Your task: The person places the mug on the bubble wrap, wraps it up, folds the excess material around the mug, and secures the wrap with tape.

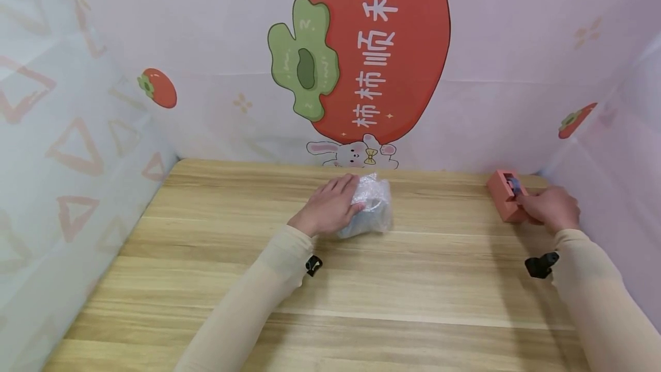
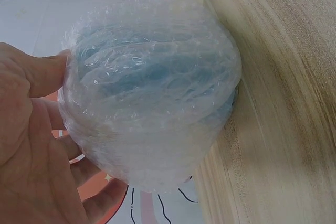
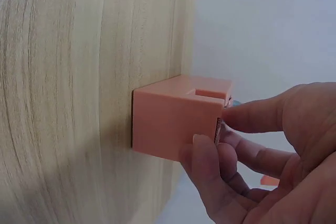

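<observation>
A bundle of clear bubble wrap (image 1: pixel 373 205) with something bluish inside sits on the wooden table (image 1: pixel 217 280). My left hand (image 1: pixel 330 205) holds its left side. In the left wrist view, the thumb presses the bubble wrap (image 2: pixel 152 87) and the other fingers reach partly behind it. Far to the right, a coral-pink tape dispenser (image 1: pixel 503 197) stands with a roll of tape (image 1: pixel 513 185) in its top. My right hand (image 1: pixel 552 209) grips the dispenser's near end, thumb and curled fingers around the cutting edge. I cannot tell whether tape is pinched between them.
A printed cloth backdrop (image 1: pixel 232 45) with persimmons and a rabbit rises behind the table. Cloth side walls (image 1: pixel 62 131) stand at left and right, the right one close beside my right arm. The dispenser is near the table's back right corner.
</observation>
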Action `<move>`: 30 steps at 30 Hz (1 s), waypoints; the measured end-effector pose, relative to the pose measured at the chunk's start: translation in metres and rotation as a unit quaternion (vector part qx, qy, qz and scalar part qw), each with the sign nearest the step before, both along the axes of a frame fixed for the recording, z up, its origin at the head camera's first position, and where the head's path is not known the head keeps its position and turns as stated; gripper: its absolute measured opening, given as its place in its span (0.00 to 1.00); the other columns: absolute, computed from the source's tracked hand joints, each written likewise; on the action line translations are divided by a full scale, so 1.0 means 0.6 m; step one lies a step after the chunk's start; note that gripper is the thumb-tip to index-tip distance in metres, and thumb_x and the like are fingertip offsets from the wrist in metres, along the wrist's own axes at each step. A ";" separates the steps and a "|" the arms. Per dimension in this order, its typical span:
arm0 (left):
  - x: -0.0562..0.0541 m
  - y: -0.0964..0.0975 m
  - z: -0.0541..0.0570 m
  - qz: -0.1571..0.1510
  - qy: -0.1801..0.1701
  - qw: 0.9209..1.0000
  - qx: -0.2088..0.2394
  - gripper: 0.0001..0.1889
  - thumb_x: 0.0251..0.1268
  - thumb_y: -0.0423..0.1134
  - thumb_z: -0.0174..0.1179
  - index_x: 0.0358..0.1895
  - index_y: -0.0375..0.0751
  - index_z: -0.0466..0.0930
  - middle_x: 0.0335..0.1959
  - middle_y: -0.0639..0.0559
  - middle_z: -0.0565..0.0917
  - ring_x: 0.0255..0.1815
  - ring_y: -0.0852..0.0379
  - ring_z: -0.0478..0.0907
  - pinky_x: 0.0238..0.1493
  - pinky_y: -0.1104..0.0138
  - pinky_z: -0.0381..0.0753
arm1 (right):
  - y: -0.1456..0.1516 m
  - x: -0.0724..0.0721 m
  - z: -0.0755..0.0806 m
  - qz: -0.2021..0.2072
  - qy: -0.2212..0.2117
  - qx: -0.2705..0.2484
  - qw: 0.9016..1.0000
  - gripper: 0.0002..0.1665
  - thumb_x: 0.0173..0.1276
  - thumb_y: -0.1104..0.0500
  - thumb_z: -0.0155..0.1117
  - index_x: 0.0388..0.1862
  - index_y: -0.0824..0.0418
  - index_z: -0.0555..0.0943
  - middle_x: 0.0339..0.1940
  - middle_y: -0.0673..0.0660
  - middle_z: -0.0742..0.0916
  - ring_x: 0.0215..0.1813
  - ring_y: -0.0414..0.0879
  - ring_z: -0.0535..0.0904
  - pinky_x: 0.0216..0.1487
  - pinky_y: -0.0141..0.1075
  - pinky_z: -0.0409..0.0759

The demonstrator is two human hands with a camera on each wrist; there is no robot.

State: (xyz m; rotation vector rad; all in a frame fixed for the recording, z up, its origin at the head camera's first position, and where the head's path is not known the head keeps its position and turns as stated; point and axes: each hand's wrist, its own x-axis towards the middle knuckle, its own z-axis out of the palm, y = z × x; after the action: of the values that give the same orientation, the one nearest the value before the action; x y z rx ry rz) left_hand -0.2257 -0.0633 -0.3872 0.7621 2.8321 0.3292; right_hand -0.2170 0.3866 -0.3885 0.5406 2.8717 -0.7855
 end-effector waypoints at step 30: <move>-0.001 -0.002 -0.003 0.003 -0.003 1.000 0.010 0.39 0.80 0.57 0.45 0.83 0.40 0.45 0.82 0.44 0.52 0.81 0.44 0.49 0.78 0.47 0.51 | -0.008 0.027 -0.018 -0.164 0.023 -0.510 0.844 0.10 0.79 0.60 0.53 0.54 0.62 0.69 0.28 0.53 0.88 0.33 0.48 0.89 0.41 0.44 0.87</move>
State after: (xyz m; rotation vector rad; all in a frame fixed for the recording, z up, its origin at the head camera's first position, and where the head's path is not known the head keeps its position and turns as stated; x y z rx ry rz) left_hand -0.2262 -0.0647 -0.3890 0.7545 2.8313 0.3594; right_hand -0.2009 0.3818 -0.3991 0.8112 1.9179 -2.1469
